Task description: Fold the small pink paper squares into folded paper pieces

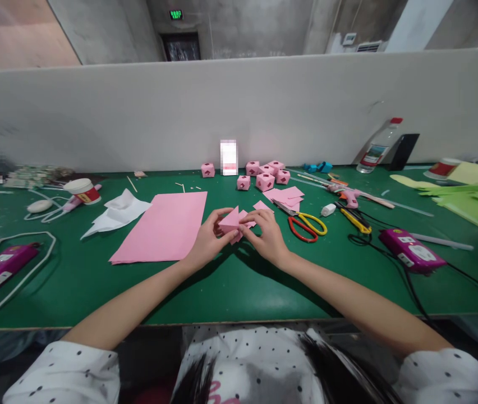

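Note:
A folded piece of pink paper [229, 223] is held between my two hands over the green table. My left hand [214, 233] grips it from the left, thumb below and fingers behind. From the right, my right hand [266, 233] pinches its edge between thumb and fingers. Small pink paper pieces lie just behind my hands. To the left lies a stack of pink paper sheets [167, 224]. Scissors [304, 223] with red and yellow handles rest right of my right hand, blades near a pile of cut pink squares [287, 196].
Several pink paper cubes [265, 180] stand at the back, beside an upright phone [229, 157]. Further right are a pink glue gun [349, 197], a yellow cutter [355, 219], a purple power strip [411, 249] and a bottle [378, 147]. White tissue [119, 213] and a paper cup [83, 192] are left.

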`<state>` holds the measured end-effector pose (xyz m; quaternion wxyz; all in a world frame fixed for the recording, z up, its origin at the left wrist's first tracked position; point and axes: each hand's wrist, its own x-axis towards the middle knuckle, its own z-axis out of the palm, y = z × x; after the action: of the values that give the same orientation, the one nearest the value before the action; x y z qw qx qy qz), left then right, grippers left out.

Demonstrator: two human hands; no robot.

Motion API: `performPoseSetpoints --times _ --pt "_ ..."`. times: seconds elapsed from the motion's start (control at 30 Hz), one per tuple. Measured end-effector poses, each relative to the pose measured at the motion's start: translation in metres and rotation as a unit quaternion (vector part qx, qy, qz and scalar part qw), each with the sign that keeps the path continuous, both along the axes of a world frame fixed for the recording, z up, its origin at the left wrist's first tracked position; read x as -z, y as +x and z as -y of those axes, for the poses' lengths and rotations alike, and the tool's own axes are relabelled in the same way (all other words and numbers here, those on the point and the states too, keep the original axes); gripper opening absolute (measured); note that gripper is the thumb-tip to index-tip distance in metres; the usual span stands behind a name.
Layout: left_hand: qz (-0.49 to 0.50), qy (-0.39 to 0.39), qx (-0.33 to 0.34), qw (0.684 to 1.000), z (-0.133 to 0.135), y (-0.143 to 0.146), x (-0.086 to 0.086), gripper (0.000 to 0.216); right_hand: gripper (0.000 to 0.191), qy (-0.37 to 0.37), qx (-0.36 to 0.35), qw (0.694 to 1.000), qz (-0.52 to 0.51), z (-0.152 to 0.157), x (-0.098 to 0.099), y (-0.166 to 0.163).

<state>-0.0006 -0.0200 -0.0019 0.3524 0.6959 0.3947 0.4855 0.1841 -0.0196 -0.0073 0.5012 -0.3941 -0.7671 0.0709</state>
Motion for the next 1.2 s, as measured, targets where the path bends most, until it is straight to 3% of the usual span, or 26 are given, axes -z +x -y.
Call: performPoseSetpoints --times 0.3,0.7,0.83,0.97,1.1,1.2 --pt "0.034 -0.006 0.082 0.996 0.002 0.002 -0.001 0.053 0.021 -0.023 -0.004 1.000 -0.018 -0.003 0.003 0.001" --pt "0.056 -0.062 0.163 0.983 0.002 -0.002 0.000 0.053 0.016 -0.104 -0.015 0.993 -0.045 -0.007 0.006 0.002" --pt "0.060 -0.066 0.151 0.984 0.002 -0.002 0.000 0.053 0.021 -0.183 -0.059 0.976 -0.102 -0.005 0.004 0.000" --pt "0.053 -0.068 0.140 0.986 0.002 -0.002 0.000 0.054 0.021 -0.209 -0.084 0.965 -0.136 -0.006 0.005 0.001" --pt "0.025 -0.046 0.054 0.997 -0.001 -0.003 0.002 0.051 0.023 -0.234 -0.083 0.954 -0.171 -0.009 0.004 0.002" --pt "0.001 -0.026 -0.009 1.000 -0.005 -0.004 0.001 0.051 0.029 -0.285 -0.104 0.925 -0.229 -0.010 0.001 0.002"
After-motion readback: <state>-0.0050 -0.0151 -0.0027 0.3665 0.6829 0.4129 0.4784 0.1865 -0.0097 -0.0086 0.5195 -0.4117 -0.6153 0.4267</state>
